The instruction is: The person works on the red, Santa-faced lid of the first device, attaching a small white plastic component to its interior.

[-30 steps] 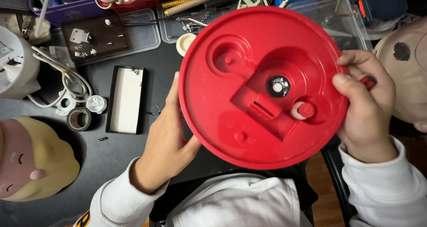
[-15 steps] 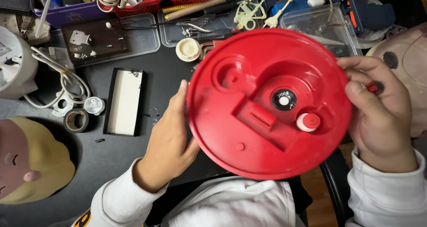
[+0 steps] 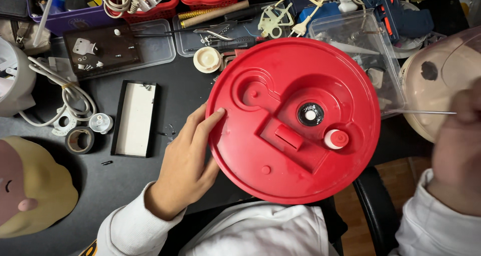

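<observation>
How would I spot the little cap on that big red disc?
Find the big red disc that the left hand steadies at its edge. Look right of its centre, just below the black ring. There sits the small cap: round, white-rimmed with a red top, the only raised knob there.

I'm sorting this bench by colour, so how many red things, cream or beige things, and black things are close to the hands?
Red: 1, the round red plastic base under the left hand.
Cream or beige: 2, the small round cream cap and the beige dome shell by the blurred right hand.
Black: 1, the shallow black rectangular tray.
Total: 4.
</observation>
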